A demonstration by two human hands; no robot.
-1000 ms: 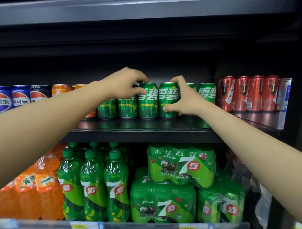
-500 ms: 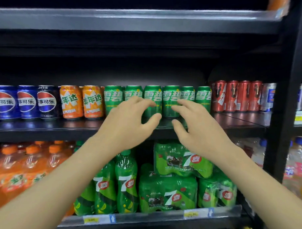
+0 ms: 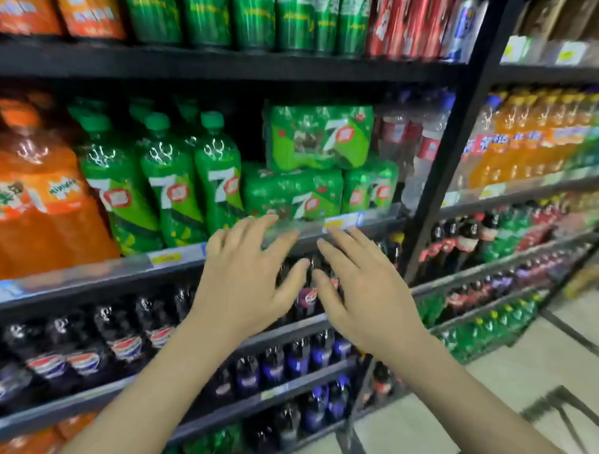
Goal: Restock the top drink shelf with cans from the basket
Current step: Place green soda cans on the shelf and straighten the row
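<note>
A row of green cans (image 3: 230,17) stands on the top drink shelf (image 3: 195,62) at the upper edge of the view, with orange cans (image 3: 58,7) to their left and red cans (image 3: 410,23) to their right. My left hand (image 3: 245,276) and my right hand (image 3: 364,286) hang empty side by side, fingers spread, well below that shelf and in front of the dark cola bottles (image 3: 309,295). No basket is in view.
Green 7-Up bottles (image 3: 167,185) and shrink-wrapped green packs (image 3: 318,139) fill the second shelf, with orange bottles (image 3: 37,197) at the left. Lower shelves hold dark cola bottles. A black upright post (image 3: 453,157) divides the racks. Pale floor tiles (image 3: 489,386) lie at the lower right.
Both hands let go of the green cans on the top shelf and dropped, empty, past the second shelf. The view tilted down and right; the picture is blurred by motion.
</note>
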